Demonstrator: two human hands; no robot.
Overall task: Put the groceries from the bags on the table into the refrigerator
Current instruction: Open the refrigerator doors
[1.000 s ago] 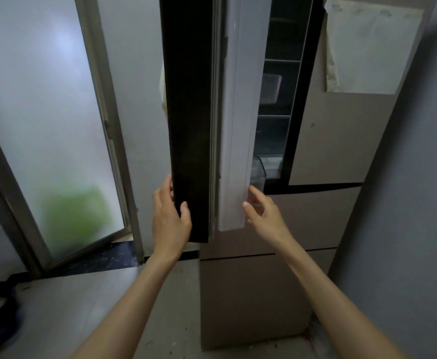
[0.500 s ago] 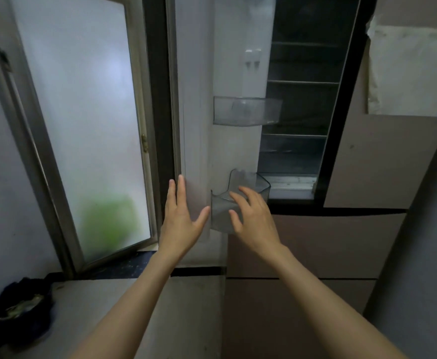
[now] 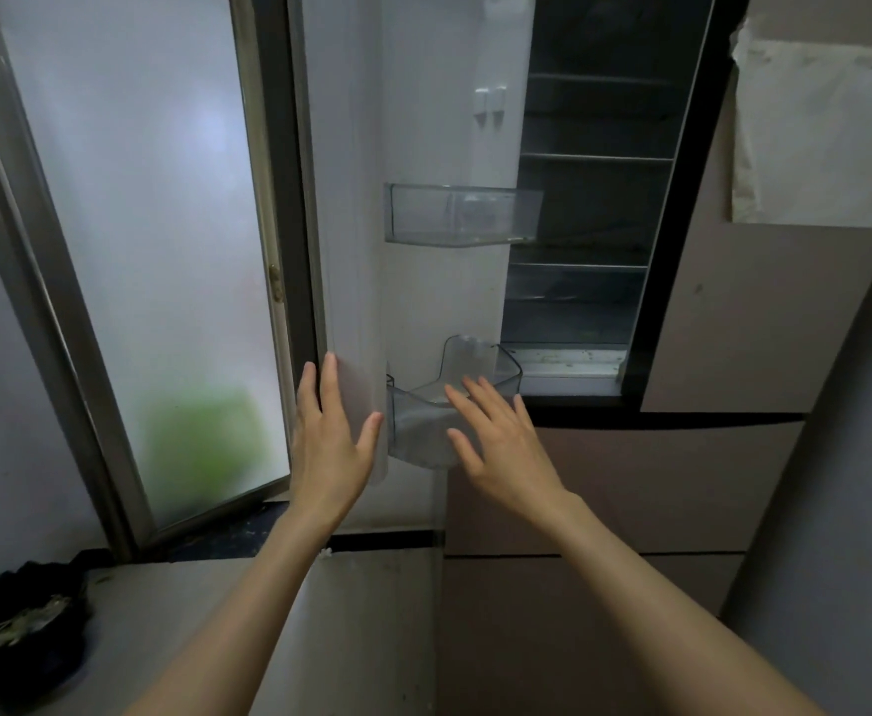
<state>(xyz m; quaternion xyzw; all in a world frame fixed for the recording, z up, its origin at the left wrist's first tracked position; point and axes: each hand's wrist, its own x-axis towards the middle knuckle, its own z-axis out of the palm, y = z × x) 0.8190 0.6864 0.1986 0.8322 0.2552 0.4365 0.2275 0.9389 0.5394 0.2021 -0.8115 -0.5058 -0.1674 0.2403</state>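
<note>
The refrigerator [image 3: 733,328] stands ahead with its left door [image 3: 423,121] swung wide open. The dark inside [image 3: 589,209] shows bare shelves. Two clear bins hang on the door's white inner face: an upper bin [image 3: 462,214] and a lower bin [image 3: 423,421]. My left hand [image 3: 328,436] is flat against the door's lower edge, fingers spread. My right hand [image 3: 496,441] hovers open in front of the lower bin, holding nothing. No grocery bags are in view.
A frosted window [image 3: 139,224] with a metal frame is close on the left of the open door. A grey countertop [image 3: 346,638] lies below my arms, with a dark bundle [image 3: 20,627] at its left end. A grey wall [image 3: 862,509] stands on the right.
The refrigerator door swung from nearly edge-on to wide open, baring its inner bins and the shelves. My left hand went from gripping the door's edge to lying flat on it.
</note>
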